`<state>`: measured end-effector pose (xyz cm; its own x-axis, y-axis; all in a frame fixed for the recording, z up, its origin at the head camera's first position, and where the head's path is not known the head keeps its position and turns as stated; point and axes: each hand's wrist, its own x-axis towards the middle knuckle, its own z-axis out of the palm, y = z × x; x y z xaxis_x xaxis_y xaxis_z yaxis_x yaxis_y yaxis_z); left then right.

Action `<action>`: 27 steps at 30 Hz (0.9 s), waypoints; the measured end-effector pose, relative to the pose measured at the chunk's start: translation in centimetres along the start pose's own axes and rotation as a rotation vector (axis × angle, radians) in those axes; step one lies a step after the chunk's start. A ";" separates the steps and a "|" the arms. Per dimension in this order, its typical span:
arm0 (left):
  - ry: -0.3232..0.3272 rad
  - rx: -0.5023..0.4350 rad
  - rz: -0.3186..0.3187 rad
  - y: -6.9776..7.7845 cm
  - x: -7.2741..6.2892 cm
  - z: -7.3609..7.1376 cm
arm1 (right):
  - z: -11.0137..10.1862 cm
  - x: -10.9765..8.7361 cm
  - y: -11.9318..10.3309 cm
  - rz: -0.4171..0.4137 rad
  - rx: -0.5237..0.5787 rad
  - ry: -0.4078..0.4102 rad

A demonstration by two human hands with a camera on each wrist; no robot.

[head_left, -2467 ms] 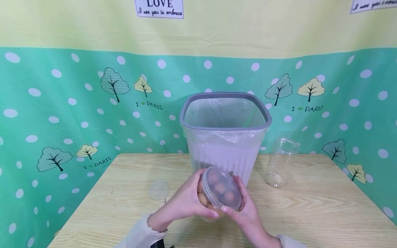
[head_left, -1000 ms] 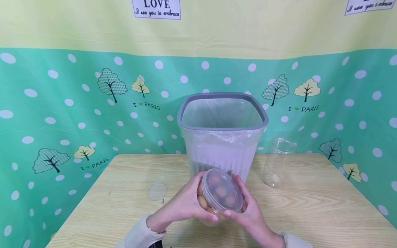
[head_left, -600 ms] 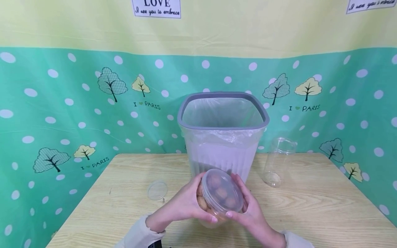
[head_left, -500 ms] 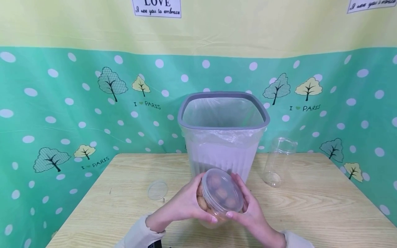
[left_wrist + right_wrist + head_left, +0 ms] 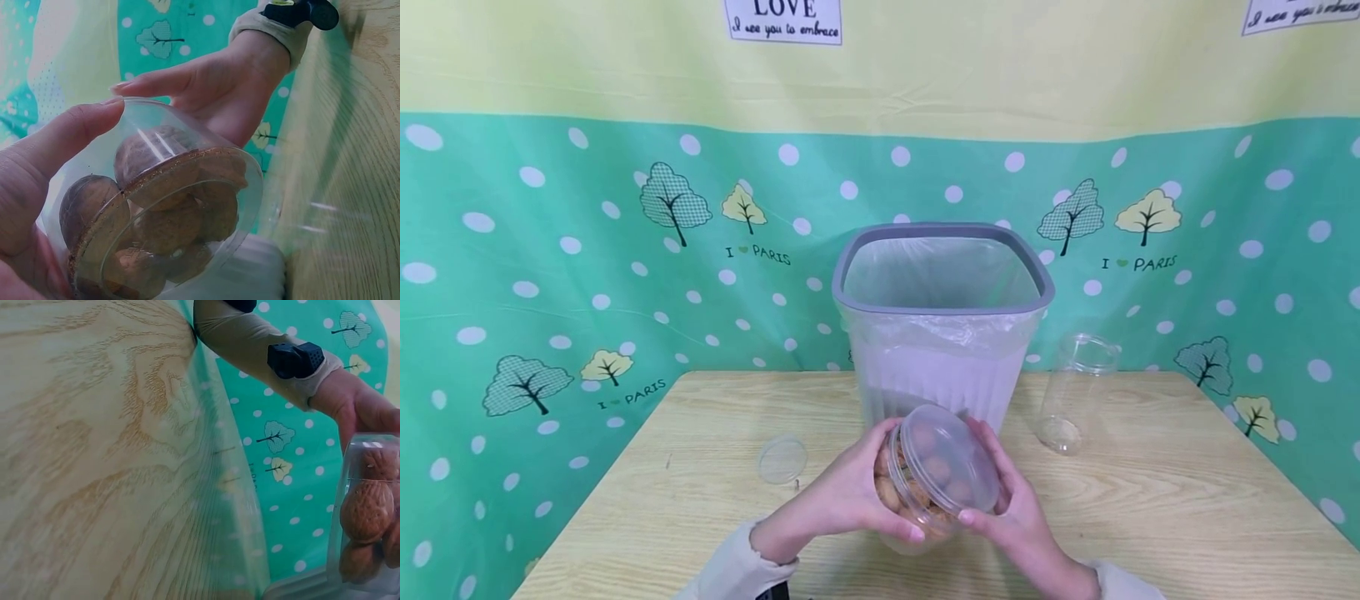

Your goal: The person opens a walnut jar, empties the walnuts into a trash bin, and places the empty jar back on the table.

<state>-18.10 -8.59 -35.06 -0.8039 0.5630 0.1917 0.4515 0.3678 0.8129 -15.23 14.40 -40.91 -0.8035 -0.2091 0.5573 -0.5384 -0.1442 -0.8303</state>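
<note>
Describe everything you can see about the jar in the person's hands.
The jar is round, clear and seemingly plastic, holding brown, wrinkled walnuts, with brown crumbs near its base. It is tilted in front of the bin, its base apparently off the table. The left hand grips its body; the right hand holds the translucent lid, which is askew over the mouth. Whether lid and rim touch is unclear.
</note>
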 end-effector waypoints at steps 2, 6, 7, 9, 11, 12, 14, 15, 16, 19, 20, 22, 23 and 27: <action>0.002 0.007 -0.007 0.0 0.0 0.0 | -0.2 -0.1 0.0 0.010 -0.012 0.013; 0.003 0.028 -0.025 -0.1 -0.1 -0.1 | -0.6 -0.3 -0.3 0.016 -0.050 0.049; 0.003 0.032 -0.030 -0.1 -0.1 -0.1 | -0.7 -0.4 -0.3 0.013 -0.059 0.056; -0.001 0.034 -0.035 -0.1 -0.1 -0.2 | -0.9 -0.6 -0.3 0.019 -0.079 0.074; -0.003 0.032 -0.042 -0.2 -0.2 -0.2 | -1.1 -0.7 -0.3 0.029 -0.095 0.087; -0.003 0.028 -0.043 -0.2 -0.2 -0.3 | -1.2 -0.8 -0.3 0.044 -0.107 0.094; -0.001 0.030 -0.048 -0.3 -0.2 -0.3 | -1.4 -1.0 -0.3 0.071 -0.124 0.105; 0.000 0.028 -0.050 -0.3 -0.2 -0.4 | -1.5 -1.1 -0.2 0.082 -0.132 0.111; 0.000 0.020 -0.048 -0.4 -0.2 -0.4 | -1.6 -1.2 -0.2 0.094 -0.141 0.115; 0.003 0.016 -0.044 -0.5 -0.3 -0.5 | -2.0 -1.4 -0.3 0.118 -0.150 0.129; -0.003 -0.005 -0.037 -0.6 -0.3 -0.6 | -2.1 -1.5 -0.3 0.123 -0.153 0.134; -0.013 -0.038 -0.024 -0.6 -0.3 -0.7 | -2.4 -1.7 -0.3 0.123 -0.151 0.139; -0.011 -0.034 -0.025 -0.7 -0.4 -0.7 | -2.6 -1.8 -0.3 0.129 -0.152 0.142; 0.006 -0.006 -0.036 -0.7 -0.5 -1.0 | -3.1 -2.2 -0.2 0.160 -0.187 0.142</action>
<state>-18.38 -9.89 -35.23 -0.8217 0.5453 0.1658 0.4201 0.3828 0.8228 -14.14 17.88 -41.98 -0.9024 -0.0758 0.4242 -0.4289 0.0629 -0.9012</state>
